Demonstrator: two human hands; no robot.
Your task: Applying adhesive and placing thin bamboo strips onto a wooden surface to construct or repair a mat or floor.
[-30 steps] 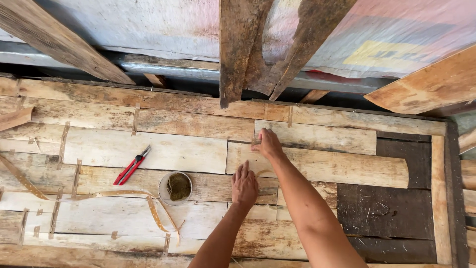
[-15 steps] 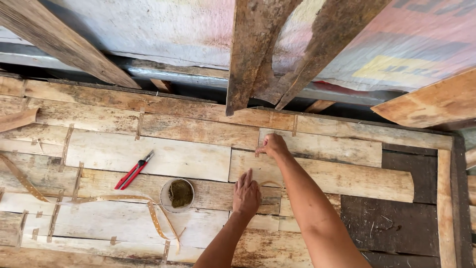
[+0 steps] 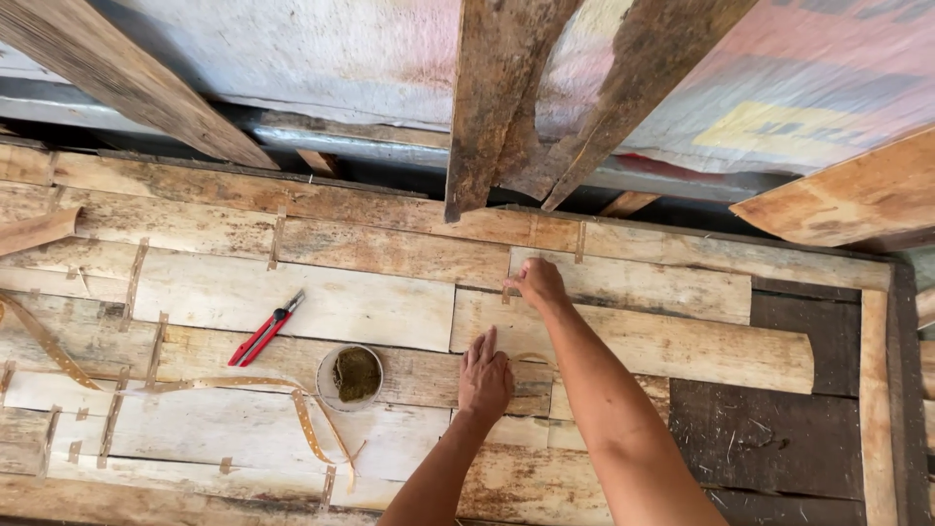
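— While the right hand [image 3: 539,282] sits fisted at the seam, what is it gripping?
— Can't tell; its fingers are curled together, pressing on the pale sheet [image 3: 643,336] at that sheet's upper left corner.
— And the left hand [image 3: 485,375]?
— Flat, fingers straight and close together, palm down on the sheets just below the right one, holding nothing.
— What lies beside it?
— Just left of it stands a small round tub [image 3: 350,376] of greenish-brown paste. Farther up and left lies a red cutter [image 3: 265,328]. A thin tape strip [image 3: 302,419] loops below the tub.
— Beyond the right hand?
— Dark bare board [image 3: 769,438] to its right, and two rough planks [image 3: 506,97] leaning above.
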